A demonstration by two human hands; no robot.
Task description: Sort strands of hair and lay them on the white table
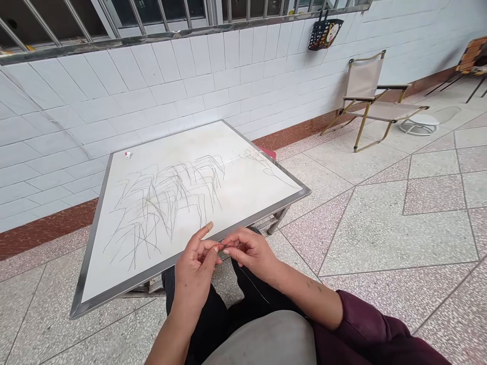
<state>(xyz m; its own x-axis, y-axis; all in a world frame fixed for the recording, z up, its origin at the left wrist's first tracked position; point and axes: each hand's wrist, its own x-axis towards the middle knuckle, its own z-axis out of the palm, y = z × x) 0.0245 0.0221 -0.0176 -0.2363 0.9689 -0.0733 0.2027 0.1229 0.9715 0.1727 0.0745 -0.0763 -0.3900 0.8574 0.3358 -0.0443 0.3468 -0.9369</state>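
My left hand (196, 261) and my right hand (251, 252) meet at the fingertips over the near edge of the table. Each is closed in a pinch on a thin strand (223, 247), mostly hidden by the fingers. A tan wrap covers one raised fingertip of the left hand. A fine pale line (255, 287) crosses my dark trousers below the right hand; whether it joins the held strand is unclear. Many thin, dark, bent strands (182, 185) lie spread on the white table (243, 203). A few looped ones (268, 171) lie towards its right corner.
A small white-and-red item (128, 155) sits at the table's far left corner. Behind stands a tiled wall (182, 86) with a barred window; a black basket (325, 34) hangs there. A folding chair (367, 101) and a round white stool (418, 123) stand to the right.
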